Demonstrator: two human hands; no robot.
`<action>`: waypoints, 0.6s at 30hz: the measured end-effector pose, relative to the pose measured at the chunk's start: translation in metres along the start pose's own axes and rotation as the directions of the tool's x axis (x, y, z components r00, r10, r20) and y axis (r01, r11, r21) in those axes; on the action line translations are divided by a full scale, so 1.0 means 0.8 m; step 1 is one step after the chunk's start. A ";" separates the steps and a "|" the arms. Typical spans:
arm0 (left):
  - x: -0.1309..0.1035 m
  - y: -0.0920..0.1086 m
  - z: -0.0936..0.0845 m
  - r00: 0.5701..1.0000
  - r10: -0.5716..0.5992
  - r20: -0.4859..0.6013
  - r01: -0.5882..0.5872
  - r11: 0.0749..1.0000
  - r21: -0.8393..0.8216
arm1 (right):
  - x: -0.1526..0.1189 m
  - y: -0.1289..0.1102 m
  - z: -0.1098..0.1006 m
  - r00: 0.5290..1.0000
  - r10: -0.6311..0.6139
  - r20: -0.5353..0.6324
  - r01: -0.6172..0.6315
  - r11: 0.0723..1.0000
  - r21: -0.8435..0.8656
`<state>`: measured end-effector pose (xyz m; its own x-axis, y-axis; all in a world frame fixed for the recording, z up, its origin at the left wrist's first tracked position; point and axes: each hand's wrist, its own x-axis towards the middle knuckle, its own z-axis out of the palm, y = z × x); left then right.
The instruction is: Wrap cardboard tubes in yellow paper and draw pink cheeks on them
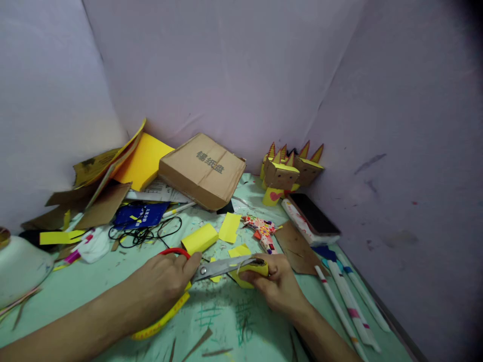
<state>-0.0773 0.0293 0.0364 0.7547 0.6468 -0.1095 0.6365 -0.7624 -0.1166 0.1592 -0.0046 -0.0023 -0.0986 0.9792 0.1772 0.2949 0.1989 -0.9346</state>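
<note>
My left hand is closed around the handles of a pair of scissors with red on the loops. The blades point right, partly open, and reach the upper edge of a yellow-covered cardboard tube. My right hand pinches this tube between thumb and fingers, which hide part of it. Below my left hand curves a yellow strip with small markings. Just beyond the scissors lie a yellow roll and a yellow paper piece.
A cardboard box leans at the back beside yellow and brown sheets. Cardboard figures with spikes stand back right. A phone, brown cardboard and white markers lie right. Black cord tangles at left.
</note>
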 end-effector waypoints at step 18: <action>0.003 -0.010 0.006 0.975 -0.138 -0.172 0.017 0.824 -0.566 | 0.001 0.001 0.002 0.990 0.139 -0.002 -0.136 0.972 0.192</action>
<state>-0.0811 0.0372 0.0321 0.6754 0.7332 0.0794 0.6271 -0.6277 0.4613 0.1575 -0.0041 -0.0033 -0.0549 0.9974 0.0466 0.1172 0.0528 -0.9917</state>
